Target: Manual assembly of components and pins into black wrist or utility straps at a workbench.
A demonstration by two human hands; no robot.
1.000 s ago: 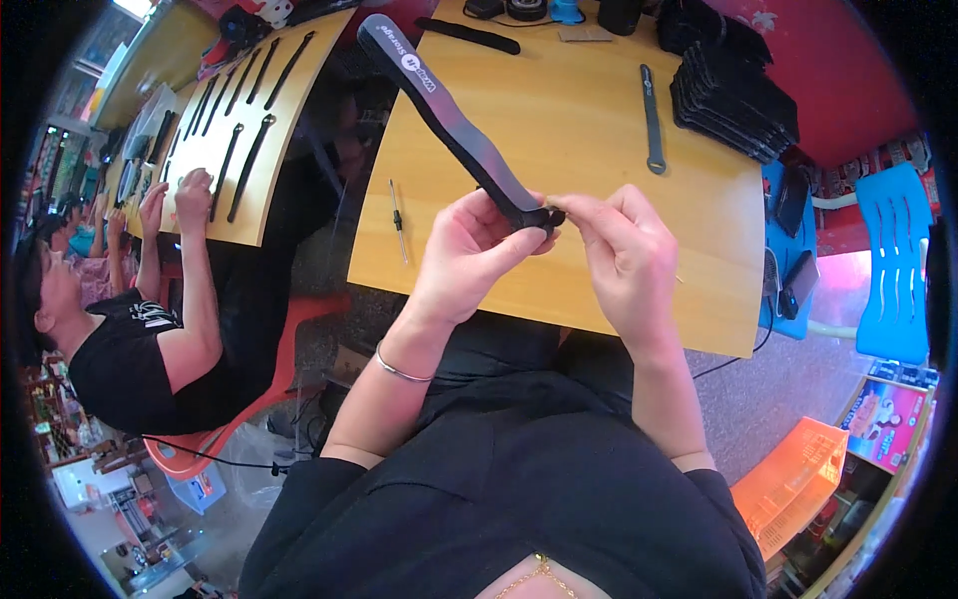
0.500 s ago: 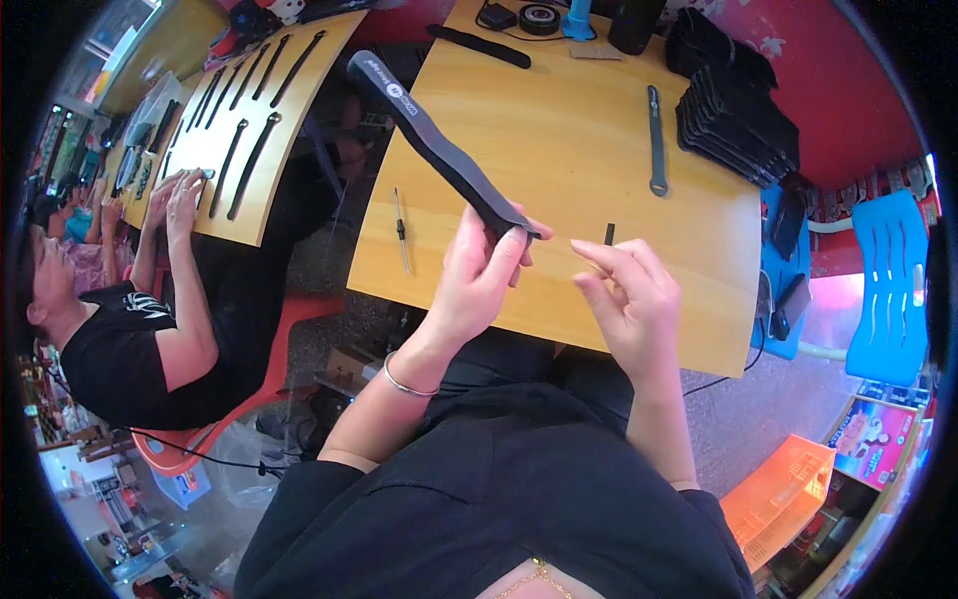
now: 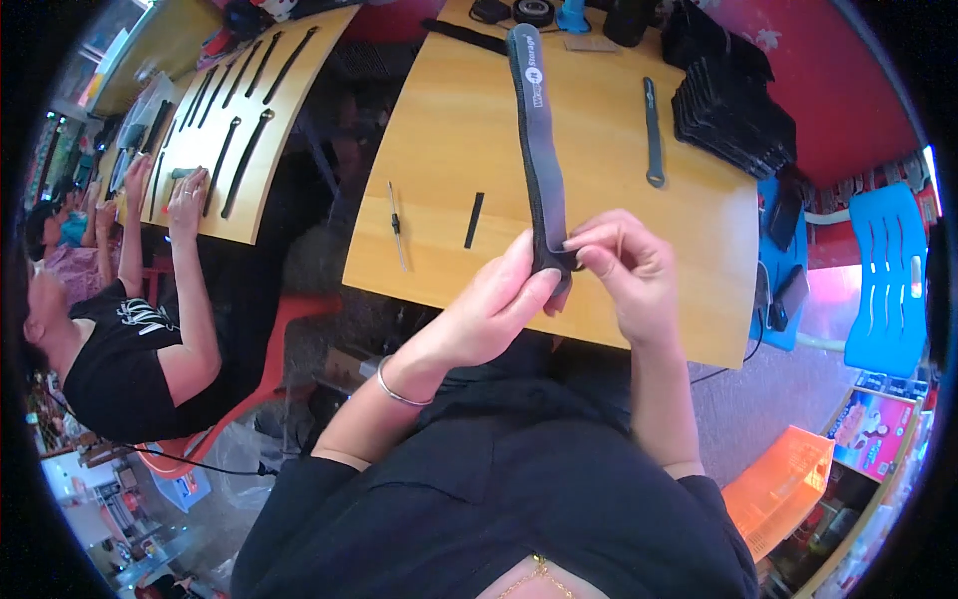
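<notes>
A long dark grey hook-and-loop strap (image 3: 542,150) with pale lettering and a rounded tip stands up over the table's near edge. My left hand (image 3: 494,304) grips it near its lower end, thumb on top. My right hand (image 3: 634,265) is closed in a pinch at the same end, where the strap is folded; the fingers partly hide the fold. On the table left of the strap lies a short black strip (image 3: 474,220). A thin double-ended screwdriver-like tool (image 3: 397,225) with a black middle lies further left.
The wooden table (image 3: 609,180) bears another grey strap (image 3: 653,135), a stack of black straps (image 3: 733,125) at far right, and a dark strap (image 3: 464,36) at the back. A blue chair (image 3: 886,280) stands right. A co-worker (image 3: 130,344) sits left at a table with straps.
The strap has swung from leaning left to nearly upright. My right hand has come over from beside it and pinches its lower end. The black strip left of it now shows.
</notes>
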